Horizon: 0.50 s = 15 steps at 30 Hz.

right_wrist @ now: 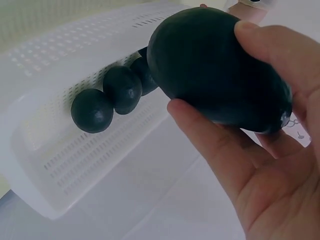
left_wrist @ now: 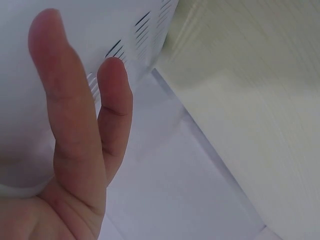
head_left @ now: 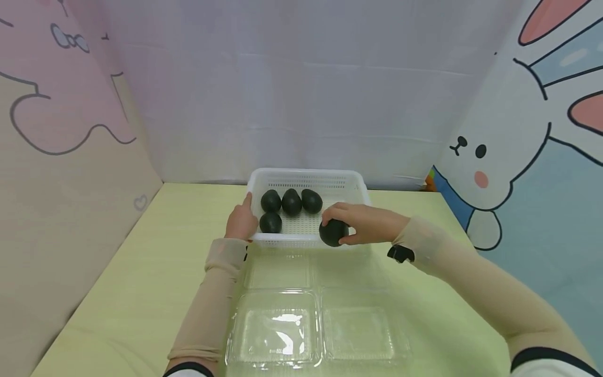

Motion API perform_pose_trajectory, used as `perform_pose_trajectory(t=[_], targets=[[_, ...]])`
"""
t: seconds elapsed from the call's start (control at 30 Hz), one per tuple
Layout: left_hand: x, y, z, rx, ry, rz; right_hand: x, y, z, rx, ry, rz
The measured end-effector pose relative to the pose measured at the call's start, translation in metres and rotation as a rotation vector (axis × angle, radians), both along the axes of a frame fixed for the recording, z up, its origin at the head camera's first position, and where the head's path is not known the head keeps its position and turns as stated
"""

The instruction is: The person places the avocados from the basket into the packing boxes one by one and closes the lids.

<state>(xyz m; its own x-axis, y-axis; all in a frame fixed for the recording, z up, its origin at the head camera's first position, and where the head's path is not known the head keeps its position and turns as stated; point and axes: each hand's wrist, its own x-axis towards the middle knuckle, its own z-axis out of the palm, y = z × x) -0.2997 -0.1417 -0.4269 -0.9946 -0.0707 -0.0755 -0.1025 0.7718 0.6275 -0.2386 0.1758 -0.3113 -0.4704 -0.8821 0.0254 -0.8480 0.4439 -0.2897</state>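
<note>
My right hand (head_left: 360, 222) grips a dark green avocado (head_left: 333, 233) with thumb and fingers, at the front right of a white perforated basket (head_left: 306, 237). In the right wrist view this avocado (right_wrist: 215, 70) appears large and egg-shaped, with a small pale stem end. Inside the basket, on its left half, lie several more avocados (head_left: 291, 202). My left hand (head_left: 241, 221) rests at the basket's left side, one finger extended along the rim. Two fairly straight fingers (left_wrist: 75, 110) show beside the white slotted wall in the left wrist view.
Directly in front of the basket, a clear plastic container (head_left: 320, 324) with square compartments lies on the yellow-green table (head_left: 141, 293). A whitish backdrop (head_left: 301, 104) rises behind the basket, with cartoon-printed panels (head_left: 499, 157) at both sides.
</note>
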Motion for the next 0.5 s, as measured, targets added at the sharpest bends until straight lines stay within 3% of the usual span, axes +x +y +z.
perform_pose_trajectory(t=[0.3, 0.5], targets=[[0.000, 0.000, -0.001, -0.014, 0.011, -0.003, 0.014, 0.002, -0.003, 0.036, -0.033, -0.013], [0.000, 0.001, 0.000, 0.009, 0.015, 0.002, 0.026, 0.001, -0.009, 0.060, -0.001, 0.007]])
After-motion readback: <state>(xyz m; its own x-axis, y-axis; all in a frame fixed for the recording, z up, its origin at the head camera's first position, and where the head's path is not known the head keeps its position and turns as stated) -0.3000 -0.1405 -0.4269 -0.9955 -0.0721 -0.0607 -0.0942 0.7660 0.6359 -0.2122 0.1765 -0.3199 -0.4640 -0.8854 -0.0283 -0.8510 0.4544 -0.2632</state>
